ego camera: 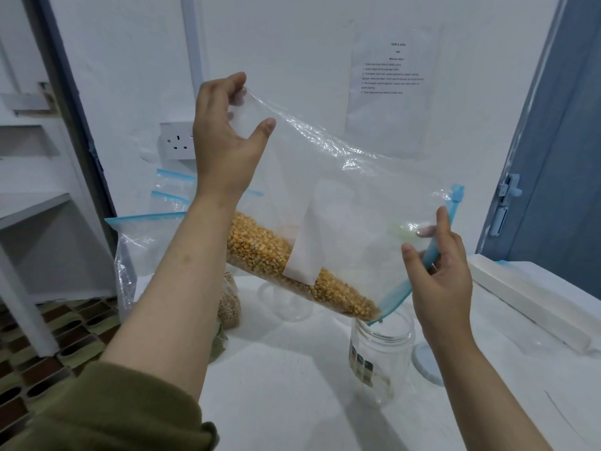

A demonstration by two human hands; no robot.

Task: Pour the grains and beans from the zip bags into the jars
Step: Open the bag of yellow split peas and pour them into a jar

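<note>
White table (pixel 292 385): both hands tilt corn bag (pixel 341 196) over jar (pixel 380 356)

Only readable-ish text was found on a printed sheet (pixel 392 89) taped to the back wall (pixel 292 43). Heading was made out approx. as "TASK & GOAL", w/ two shorter centred lines under it, too small to be read. Below that a numbered list was seen, items 1–5, some wrapped to a 2nd line; wording too blurred to be transcribed. A label (pixel 361 366) w/ small dark squares was noted on the clear jar (pixel 380 356), no chars legible. White panel (pixel 300 255) on the zip bag (pixel 341 196) was seen blank. No brands or other numbers could be read elsewhere.
</note>
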